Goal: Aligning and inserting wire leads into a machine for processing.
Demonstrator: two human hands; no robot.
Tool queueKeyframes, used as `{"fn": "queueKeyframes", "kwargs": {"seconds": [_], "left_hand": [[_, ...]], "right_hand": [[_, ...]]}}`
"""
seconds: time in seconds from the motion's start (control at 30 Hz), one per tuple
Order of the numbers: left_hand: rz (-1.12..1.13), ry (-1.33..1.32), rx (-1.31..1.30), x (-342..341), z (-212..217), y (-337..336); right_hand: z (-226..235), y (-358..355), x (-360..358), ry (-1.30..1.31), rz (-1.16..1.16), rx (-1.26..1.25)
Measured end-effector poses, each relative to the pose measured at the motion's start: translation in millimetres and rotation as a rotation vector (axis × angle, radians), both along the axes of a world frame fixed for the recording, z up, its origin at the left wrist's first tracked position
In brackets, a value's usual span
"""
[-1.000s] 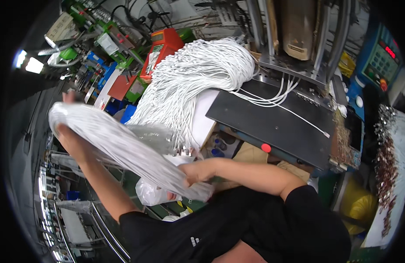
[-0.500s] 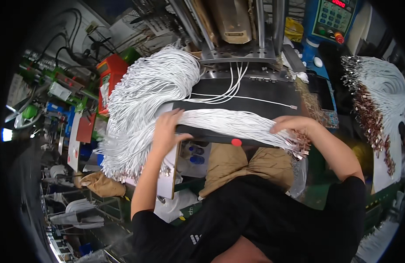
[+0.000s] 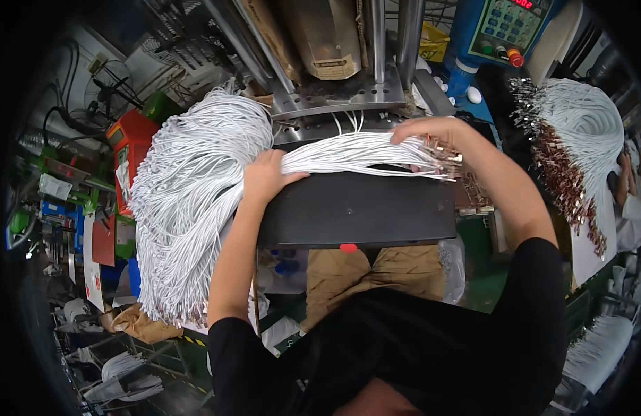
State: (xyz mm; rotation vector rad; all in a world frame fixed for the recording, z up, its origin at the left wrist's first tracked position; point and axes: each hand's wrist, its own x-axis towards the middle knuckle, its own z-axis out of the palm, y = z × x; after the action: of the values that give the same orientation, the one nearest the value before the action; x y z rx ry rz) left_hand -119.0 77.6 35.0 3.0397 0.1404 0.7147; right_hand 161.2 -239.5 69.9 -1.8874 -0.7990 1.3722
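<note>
A thick bundle of white cables (image 3: 348, 149) stretches across the back part of a black work plate (image 3: 355, 208), just in front of a steel press. My left hand (image 3: 266, 175) is closed over the bundle at its left, thumb pointing right. Near the coppery metal ends (image 3: 438, 161), my right hand (image 3: 424, 132) grips the bundle from above; its fingertips are partly hidden. Leftward, the bundle runs into a large heap of white cables (image 3: 189, 173). A few single cables rise from behind the bundle toward the press.
The steel press (image 3: 341, 97) with upright rods stands behind the plate. A blue control box (image 3: 511, 31) with a keypad is at the back right. Another pile of white cables (image 3: 584, 132) with metal ends lies on the right. An orange-red device (image 3: 130, 149) stands behind the left heap.
Both hands have pushed the cable bundle away from me, from the plate's front edge to its back near the press. The bundle covers most of the loose cables there.
</note>
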Motion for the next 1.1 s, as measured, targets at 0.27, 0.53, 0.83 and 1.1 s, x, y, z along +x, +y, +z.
{"fn": "queueKeyframes", "kwargs": {"seconds": [0.27, 0.53, 0.83, 1.1], "left_hand": [[-0.111, 0.342, -0.137, -30, 30, -67], [-0.283, 0.170, -0.216, 29, 2, -96], [-0.124, 0.153, -0.391, 61, 7, -66], [-0.299, 0.372, -0.582, 42, 29, -85]], "right_hand": [[46, -31, -5, -0.218, 0.354, 0.027], [-5, -15, -92, -0.938, 0.209, 0.311], [-7, -25, -48, -1.067, 0.126, 0.339], [3, -10, -80, -0.717, 0.352, -0.161]]}}
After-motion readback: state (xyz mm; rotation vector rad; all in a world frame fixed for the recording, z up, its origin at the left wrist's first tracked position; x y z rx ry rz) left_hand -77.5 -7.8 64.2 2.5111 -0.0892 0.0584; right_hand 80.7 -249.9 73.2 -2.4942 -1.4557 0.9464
